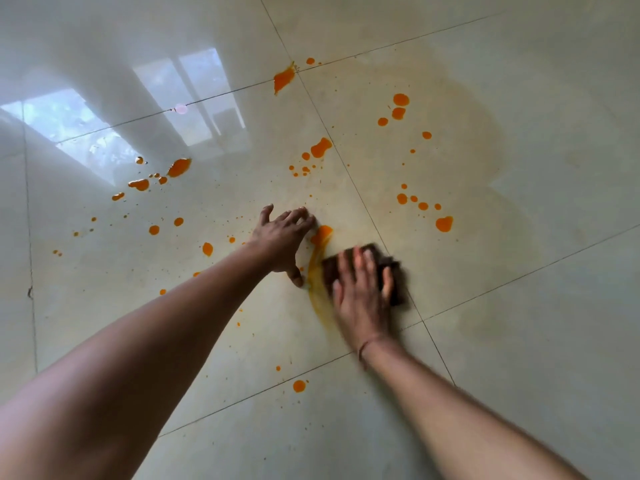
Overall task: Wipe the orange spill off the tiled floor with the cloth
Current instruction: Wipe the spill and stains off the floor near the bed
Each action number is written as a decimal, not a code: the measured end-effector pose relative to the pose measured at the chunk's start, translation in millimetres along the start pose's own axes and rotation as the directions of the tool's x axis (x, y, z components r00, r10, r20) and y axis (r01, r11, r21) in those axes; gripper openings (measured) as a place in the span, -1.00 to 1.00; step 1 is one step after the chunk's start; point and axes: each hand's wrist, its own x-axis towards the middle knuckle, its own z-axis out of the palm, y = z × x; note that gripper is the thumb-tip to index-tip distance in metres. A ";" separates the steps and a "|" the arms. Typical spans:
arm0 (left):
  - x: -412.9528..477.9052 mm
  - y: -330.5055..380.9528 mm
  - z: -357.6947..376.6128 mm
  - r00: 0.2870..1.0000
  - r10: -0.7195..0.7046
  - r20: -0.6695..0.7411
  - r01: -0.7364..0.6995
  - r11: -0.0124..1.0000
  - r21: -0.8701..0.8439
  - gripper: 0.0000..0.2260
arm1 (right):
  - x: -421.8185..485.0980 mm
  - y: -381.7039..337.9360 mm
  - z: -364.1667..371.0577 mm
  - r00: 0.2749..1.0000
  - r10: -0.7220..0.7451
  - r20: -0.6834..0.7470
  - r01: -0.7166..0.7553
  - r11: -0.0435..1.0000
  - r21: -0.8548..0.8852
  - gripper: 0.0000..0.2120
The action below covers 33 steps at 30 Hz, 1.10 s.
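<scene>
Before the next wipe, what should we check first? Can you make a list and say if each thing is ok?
1. Cloth under the wiping hand: ok. The right hand lies flat on the dark cloth.
2. Other hand off the orange: not ok. The left hand rests on the floor, its thumb at the edge of the orange smear.
3. Smear beside the cloth gone: not ok. A curved orange streak remains.
4. Rest of the floor clean: not ok. Many orange drops lie scattered across the tiled floor.
5. Cloth clean enough to soak more: cannot tell. It is dark and blurred.
</scene>
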 end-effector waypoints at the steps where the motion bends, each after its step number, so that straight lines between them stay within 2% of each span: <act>1: -0.7 -1.1 0.4 1.000 0.000 -0.010 -0.001 1.000 -0.009 0.18 | -37.3 -7.4 2.8 0.993 -0.108 0.049 0.108 0.994 0.006 -0.48; 3: -4.0 -0.5 0.0 1.000 0.007 -0.029 -0.008 1.000 -0.010 0.17 | -111.2 7.3 -8.3 0.945 -0.303 0.124 0.304 0.953 0.016 -0.47; 5: -5.0 1.3 -2.2 0.999 0.010 -0.033 -0.010 1.000 -0.002 0.16 | -110.8 38.9 -9.7 0.936 -0.326 0.135 0.328 0.945 0.007 -0.46; 7: -9.1 3.4 -1.0 0.998 -0.019 -0.064 0.018 1.000 -0.012 0.16 | -59.9 41.3 -9.1 0.992 -0.080 0.095 0.079 0.997 0.005 -0.48; 8: -11.5 4.2 -0.1 0.996 -0.041 -0.085 0.040 0.999 -0.017 0.16 | -34.1 23.8 -9.2 0.998 0.045 0.053 -0.043 0.999 -0.024 -0.48; 9: -15.0 4.5 1.4 0.993 -0.057 -0.103 0.056 0.998 -0.018 0.16 | -27.3 -1.4 -3.4 0.999 0.044 0.024 -0.043 0.998 -0.039 -0.49; 10: -18.7 3.1 3.8 0.989 -0.080 -0.122 0.077 0.997 -0.026 0.16 | -40.8 -28.8 4.7 0.999 -0.038 0.021 0.039 0.998 -0.058 -0.49; 11: -24.3 1.9 8.5 0.984 -0.114 -0.140 0.108 0.993 -0.050 0.16 | -73.0 -52.3 11.7 0.982 -0.177 0.071 0.182 0.981 -0.062 -0.49; 12: -31.4 -0.5 13.0 0.975 -0.156 -0.161 0.144 0.986 -0.084 0.15 | -112.7 -63.0 12.7 0.943 -0.311 0.117 0.316 0.949 -0.020 -0.48; 14: -42.0 -2.1 19.2 0.960 -0.205 -0.193 0.179 0.973 -0.143 0.12 | -158.8 -30.0 0.2 0.876 -0.440 0.197 0.439 0.897 0.050 -0.45; 15: -46.1 -0.9 21.1 0.957 -0.207 -0.204 0.179 0.972 -0.150 0.10 | -159.3 -2.5 -3.8 0.869 -0.463 0.177 0.464 0.885 0.041 -0.45; 16: -49.5 0.8 24.1 0.952 -0.211 -0.222 0.180 0.972 -0.154 0.08 | -149.3 20.9 -3.4 0.889 -0.430 0.159 0.436 0.900 -0.005 -0.45; 18: -55.9 3.2 31.6 0.936 -0.250 -0.247 0.205 0.959 -0.195 0.07 | -100.8 32.0 -8.9 0.963 -0.215 0.165 0.221 0.975 -0.015 -0.46; 19: -59.7 2.5 35.5 0.929 -0.275 -0.248 0.224 0.951 -0.214 0.08 | -74.5 16.4 -5.4 0.985 -0.092 0.143 0.095 0.995 -0.012 -0.47; 20: -62.9 0.1 39.5 0.925 -0.289 -0.248 0.237 0.947 -0.218 0.09 | -61.0 -8.8 0.3 0.992 -0.053 0.110 0.054 0.999 -0.008 -0.47; 21: -66.2 -3.0 43.0 0.926 -0.290 -0.243 0.242 0.948 -0.208 0.11 | -63.5 -32.2 7.8 0.992 -0.096 0.086 0.097 0.995 -0.005 -0.48; 23: -74.6 -11.6 48.8 0.931 -0.288 -0.226 0.250 0.951 -0.182 0.12 | -104.6 -50.8 17.8 0.941 -0.310 0.134 0.312 0.950 0.002 -0.48; 25: -78.6 -19.4 48.4 0.930 -0.294 -0.221 0.259 0.950 -0.174 0.14 | -137.7 -12.6 1.9 0.867 -0.458 0.196 0.463 0.886 0.026 -0.46; 26: -80.8 -20.2 47.5 0.931 -0.296 -0.213 0.262 0.949 -0.174 0.15 | -135.2 13.4 -4.1 0.856 -0.487 0.176 0.490 0.871 0.023 -0.45; 27: -83.3 -20.4 47.5 0.930 -0.300 -0.211 0.266 0.948 -0.176 0.15 | -122.4 32.9 -6.9 0.877 -0.451 0.167 0.458 0.889 -0.005 -0.45; 30: -96.8 -19.2 57.5 0.924 -0.323 -0.205 0.283 0.938 -0.200 0.16 | -55.7 17.8 -4.4 0.985 -0.124 0.121 0.128 0.991 -0.025 -0.45; 31: -100.9 -20.6 61.6 0.922 -0.329 -0.202 0.291 0.936 -0.197 0.16 | -48.7 -6.0 2.7 0.990 -0.108 0.085 0.111 0.993 -0.031 -0.45; 33: -110.7 -29.0 69.0 0.916 -0.352 -0.191 0.317 0.929 -0.191 0.16 | -78.4 -42.9 15.4 0.954 -0.283 0.101 0.288 0.957 -0.041 -0.46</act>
